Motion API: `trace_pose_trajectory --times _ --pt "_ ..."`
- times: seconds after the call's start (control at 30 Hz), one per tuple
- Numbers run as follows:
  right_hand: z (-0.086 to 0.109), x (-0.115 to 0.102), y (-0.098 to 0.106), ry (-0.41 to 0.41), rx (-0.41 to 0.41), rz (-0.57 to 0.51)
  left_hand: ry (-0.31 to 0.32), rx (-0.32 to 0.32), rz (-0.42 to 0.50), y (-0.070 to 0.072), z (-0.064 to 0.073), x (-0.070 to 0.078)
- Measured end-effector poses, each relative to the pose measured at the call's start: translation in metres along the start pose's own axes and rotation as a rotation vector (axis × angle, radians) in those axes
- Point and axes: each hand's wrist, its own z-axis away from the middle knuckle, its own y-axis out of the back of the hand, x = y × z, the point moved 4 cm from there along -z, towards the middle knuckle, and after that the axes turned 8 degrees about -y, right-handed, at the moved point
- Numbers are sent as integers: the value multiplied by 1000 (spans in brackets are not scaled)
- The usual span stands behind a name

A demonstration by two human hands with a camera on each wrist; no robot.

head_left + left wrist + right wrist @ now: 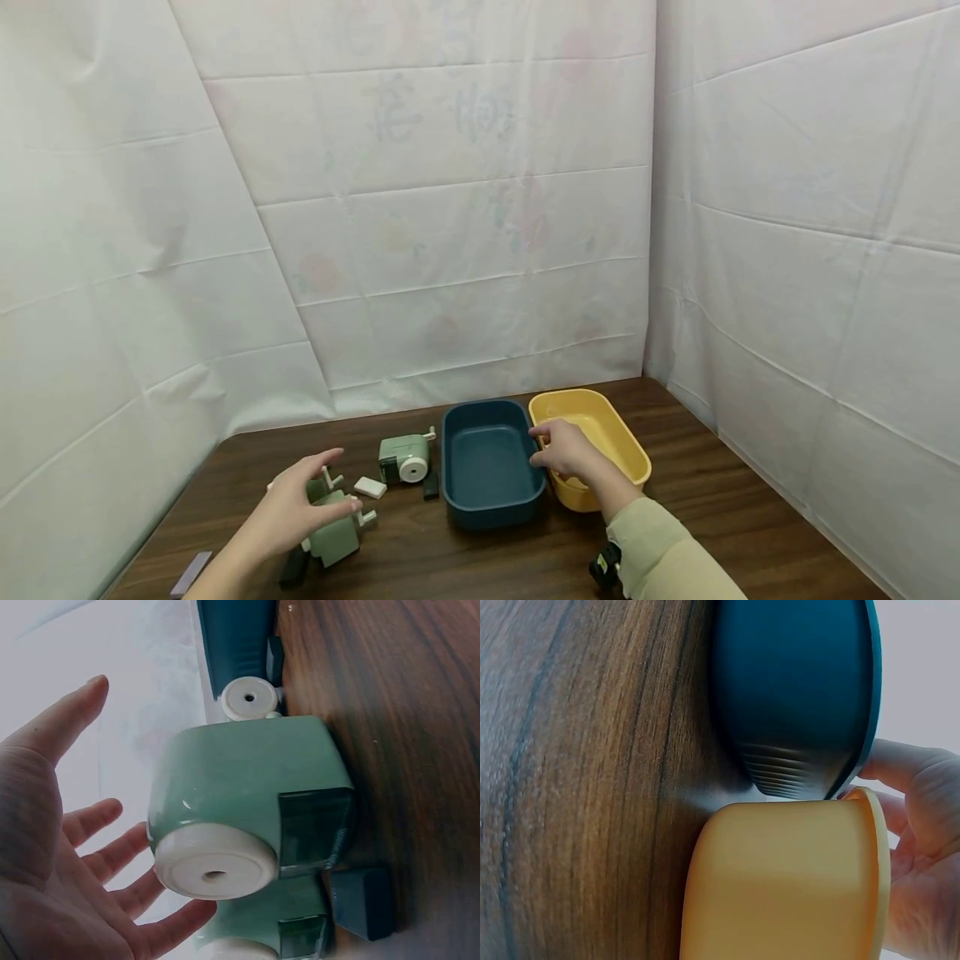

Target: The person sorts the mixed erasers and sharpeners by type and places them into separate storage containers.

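Note:
My left hand [288, 504] is spread, thumb and fingers wide apart, over two green pencil sharpeners with white cranks. The nearer sharpener [240, 772] has a white round dial and a dark drawer, and the fingertips overlap its dial edge in the left wrist view. Behind it, the other sharpener [262, 911] is partly hidden. My right hand [566, 450] reaches over the left wall of the yellow bin [633, 442], its thumb and fingers apart at the right rim of the dark blue bin [491, 508]. In the right wrist view the thumb [889, 761] lies right at the blue rim.
A third green sharpener [401, 450] stands left of the blue bin, with a white eraser [371, 487] and a small black block [431, 485] close by. Another black block [294, 570] and a purple bar [192, 573] lie at the front left. White sheets [480, 233] hang around the table.

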Motion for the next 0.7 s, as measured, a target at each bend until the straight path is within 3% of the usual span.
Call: trace_pose_trajectory --times 0.37,0.7 --pt "1 0 0 6 -12 1 -18 -40 78 -8 4 -14" --pt "1 1 0 4 -9 -19 21 -76 102 -13 9 -25"
